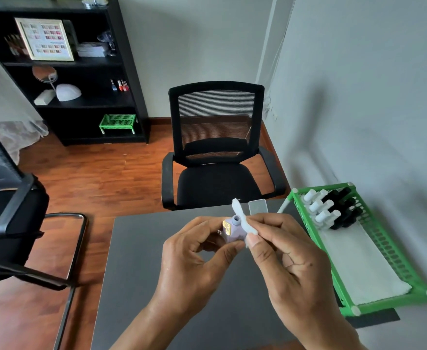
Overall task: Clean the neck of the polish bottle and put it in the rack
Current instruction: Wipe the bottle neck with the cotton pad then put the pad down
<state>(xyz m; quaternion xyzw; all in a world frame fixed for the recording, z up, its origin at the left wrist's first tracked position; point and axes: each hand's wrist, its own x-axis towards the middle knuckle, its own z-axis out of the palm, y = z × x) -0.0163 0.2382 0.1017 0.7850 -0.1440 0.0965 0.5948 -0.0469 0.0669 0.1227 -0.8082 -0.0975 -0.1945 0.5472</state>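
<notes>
My left hand (194, 258) pinches a small lilac polish bottle (233, 229) with a gold label, held above the grey table (182, 299). The bottle has no cap and its open neck points up. My right hand (283, 251) grips a white cotton pad (242, 215) pressed against the right side of the neck. The green rack (384, 261) stands on the table's right side, lined with a white cloth and holding several white-capped and black-capped bottles at its far end.
A small clear rectangular piece (257, 207) lies at the table's far edge. A black office chair (217, 147) faces the table, another chair (7, 198) is at the left. A black shelf (63, 72) stands at the back wall.
</notes>
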